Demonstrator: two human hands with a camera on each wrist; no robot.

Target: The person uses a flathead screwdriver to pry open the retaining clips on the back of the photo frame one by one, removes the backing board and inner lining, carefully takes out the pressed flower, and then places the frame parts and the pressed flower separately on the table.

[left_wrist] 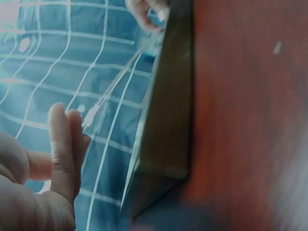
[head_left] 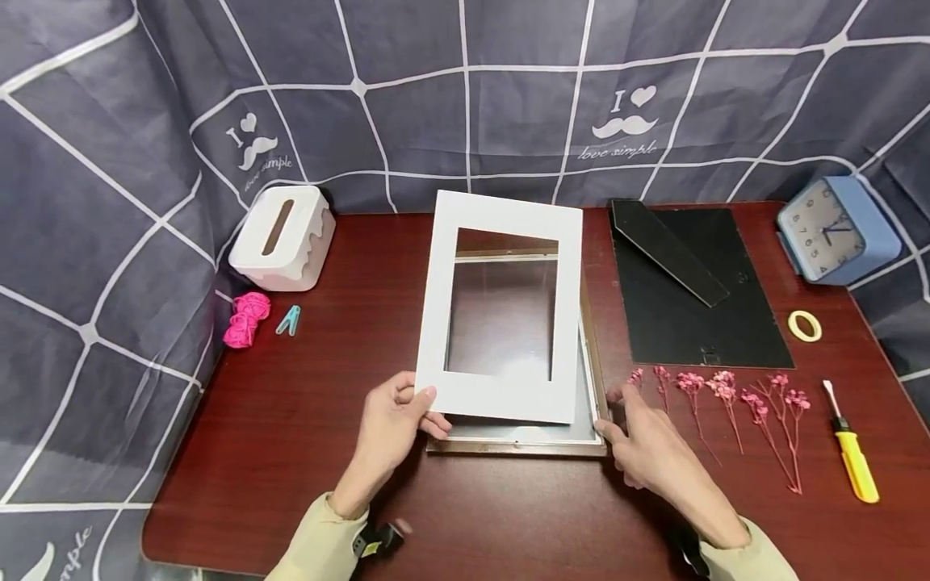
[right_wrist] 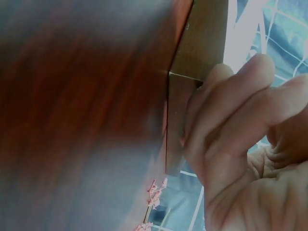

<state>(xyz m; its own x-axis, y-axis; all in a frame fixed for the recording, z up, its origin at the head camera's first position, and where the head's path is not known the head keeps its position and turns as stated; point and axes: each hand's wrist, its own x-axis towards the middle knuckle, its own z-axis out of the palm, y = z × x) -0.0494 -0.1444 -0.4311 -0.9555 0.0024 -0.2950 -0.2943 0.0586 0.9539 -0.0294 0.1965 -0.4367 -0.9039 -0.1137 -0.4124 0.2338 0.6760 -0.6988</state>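
Note:
A white mat board with a rectangular window is tilted over a picture frame with a brownish-gold edge. My left hand pinches the mat's lower left corner, thumb on top. In the left wrist view, that hand's fingers appear beside the frame's edge. At the frame's lower right corner, my right hand grips the edge, thumb on its upper side. The right wrist view has the curled fingers against the frame's side. Through the mat's window the frame's inside and far edge show.
Right of the frame lie a black backing board with its stand leg, several pink dried flower sprigs, a yellow screwdriver, a tape ring and a blue clock. At left are a tissue box, pink yarn and a clip.

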